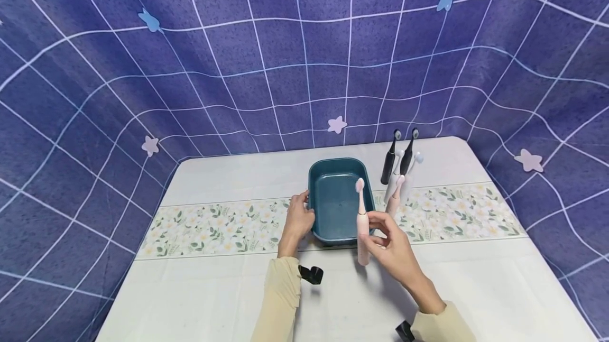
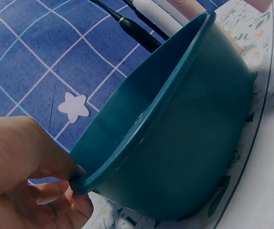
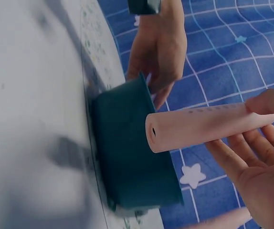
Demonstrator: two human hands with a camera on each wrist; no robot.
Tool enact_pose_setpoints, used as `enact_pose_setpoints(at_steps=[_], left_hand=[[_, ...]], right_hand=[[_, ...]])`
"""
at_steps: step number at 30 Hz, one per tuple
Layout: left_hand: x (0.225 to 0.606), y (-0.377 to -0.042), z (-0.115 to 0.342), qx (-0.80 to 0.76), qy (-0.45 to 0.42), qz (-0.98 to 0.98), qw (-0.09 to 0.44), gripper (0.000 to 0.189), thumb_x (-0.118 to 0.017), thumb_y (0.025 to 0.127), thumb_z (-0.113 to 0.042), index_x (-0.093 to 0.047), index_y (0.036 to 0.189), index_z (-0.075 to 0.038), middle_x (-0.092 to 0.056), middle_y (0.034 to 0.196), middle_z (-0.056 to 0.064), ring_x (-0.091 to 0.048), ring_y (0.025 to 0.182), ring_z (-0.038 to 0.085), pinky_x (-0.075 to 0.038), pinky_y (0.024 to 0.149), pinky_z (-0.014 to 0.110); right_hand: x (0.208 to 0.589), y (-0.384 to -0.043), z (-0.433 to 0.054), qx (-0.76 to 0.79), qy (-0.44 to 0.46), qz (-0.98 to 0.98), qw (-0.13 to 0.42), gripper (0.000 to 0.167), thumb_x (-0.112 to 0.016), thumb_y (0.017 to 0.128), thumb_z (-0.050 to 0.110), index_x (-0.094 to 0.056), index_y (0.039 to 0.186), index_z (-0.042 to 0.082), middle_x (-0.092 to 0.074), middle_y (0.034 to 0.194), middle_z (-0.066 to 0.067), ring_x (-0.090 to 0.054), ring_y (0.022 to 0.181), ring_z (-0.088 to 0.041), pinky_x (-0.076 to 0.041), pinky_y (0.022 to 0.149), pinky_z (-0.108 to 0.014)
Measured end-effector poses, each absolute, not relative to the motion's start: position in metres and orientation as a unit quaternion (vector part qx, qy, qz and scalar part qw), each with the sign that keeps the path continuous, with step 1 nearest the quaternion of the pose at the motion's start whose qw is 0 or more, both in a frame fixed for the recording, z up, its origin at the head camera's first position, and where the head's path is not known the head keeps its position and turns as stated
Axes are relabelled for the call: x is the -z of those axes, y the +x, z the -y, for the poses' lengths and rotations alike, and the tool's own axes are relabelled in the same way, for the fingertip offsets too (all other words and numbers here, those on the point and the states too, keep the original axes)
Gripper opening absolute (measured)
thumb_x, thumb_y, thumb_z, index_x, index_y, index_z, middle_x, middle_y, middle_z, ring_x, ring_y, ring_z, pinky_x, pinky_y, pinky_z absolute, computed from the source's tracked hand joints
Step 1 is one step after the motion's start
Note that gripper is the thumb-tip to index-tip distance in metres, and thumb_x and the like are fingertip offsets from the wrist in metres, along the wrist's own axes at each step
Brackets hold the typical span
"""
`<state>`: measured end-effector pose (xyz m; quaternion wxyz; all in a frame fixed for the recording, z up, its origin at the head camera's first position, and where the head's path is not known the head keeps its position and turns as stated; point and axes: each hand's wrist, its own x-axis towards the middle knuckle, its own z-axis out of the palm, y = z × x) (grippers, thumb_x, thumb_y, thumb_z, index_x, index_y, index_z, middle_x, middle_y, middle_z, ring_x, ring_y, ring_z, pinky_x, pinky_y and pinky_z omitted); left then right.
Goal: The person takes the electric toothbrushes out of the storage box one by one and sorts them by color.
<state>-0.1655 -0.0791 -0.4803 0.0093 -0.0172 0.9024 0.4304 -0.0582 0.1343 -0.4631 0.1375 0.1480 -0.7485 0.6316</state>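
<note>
A pink electric toothbrush [image 1: 363,231] is pinched between the thumb and fingers of my right hand [image 1: 391,244], its brush head pointing up and away. In the head view it overlaps the near right corner of a teal plastic basin [image 1: 333,199]. The right wrist view shows the round bottom end of the pink handle [image 3: 199,126], held apart from the table. My left hand [image 1: 298,220] grips the basin's left rim, with the thumb at the inner edge and the fingers curled under outside, as the left wrist view shows. The basin's inside holds nothing visible.
Right of the basin stand several electric toothbrushes: two black ones [image 1: 388,165] at the back, white ones [image 1: 408,181] before them and another pink one [image 1: 394,202] nearest. A floral strip [image 1: 228,228] crosses the white table [image 1: 200,294]. A blue-purple curtain [image 1: 266,83] hangs behind.
</note>
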Motion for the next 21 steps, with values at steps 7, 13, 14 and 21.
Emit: enact_pose_setpoints(at_steps=[7, 13, 14, 21], left_hand=[[0.481, -0.166, 0.079, -0.431, -0.023, -0.902, 0.017, 0.053, -0.052, 0.089, -0.001, -0.046, 0.141, -0.005, -0.052, 0.119, 0.012, -0.050, 0.087, 0.020, -0.043, 0.082, 0.036], [0.483, -0.167, 0.080, -0.431, -0.020, -0.902, 0.013, 0.052, -0.052, 0.088, -0.001, -0.046, 0.140, -0.005, -0.052, 0.119, 0.012, -0.051, 0.089, 0.021, -0.043, 0.085, 0.038], [0.483, -0.167, 0.080, -0.431, -0.020, -0.902, 0.012, 0.052, -0.052, 0.088, -0.001, -0.046, 0.140, -0.005, -0.052, 0.119, 0.013, -0.051, 0.089, 0.021, -0.043, 0.085, 0.038], [0.483, -0.166, 0.079, -0.434, -0.020, -0.900, 0.009, 0.052, -0.052, 0.088, -0.001, -0.047, 0.140, -0.004, -0.053, 0.119, 0.013, -0.051, 0.089, 0.021, -0.043, 0.084, 0.037]], right_hand=[[0.467, -0.054, -0.148, -0.631, 0.145, 0.742, 0.174, 0.047, -0.067, 0.080, -0.012, -0.052, 0.123, -0.001, -0.058, 0.115, -0.010, -0.059, 0.102, -0.001, -0.054, 0.075, -0.021], [0.471, -0.054, -0.161, -0.641, 0.159, 0.721, 0.212, 0.051, -0.064, 0.076, -0.022, -0.048, 0.123, -0.009, -0.055, 0.114, 0.002, -0.058, 0.103, -0.001, -0.053, 0.077, -0.017], [0.471, -0.054, -0.163, -0.643, 0.160, 0.717, 0.216, 0.052, -0.064, 0.075, -0.023, -0.047, 0.123, -0.010, -0.055, 0.113, 0.003, -0.058, 0.103, -0.001, -0.052, 0.078, -0.017], [0.477, -0.056, -0.181, -0.624, 0.161, 0.727, 0.238, 0.053, -0.061, 0.072, -0.028, -0.043, 0.121, -0.016, -0.052, 0.118, 0.009, -0.056, 0.107, 0.002, -0.051, 0.079, -0.016]])
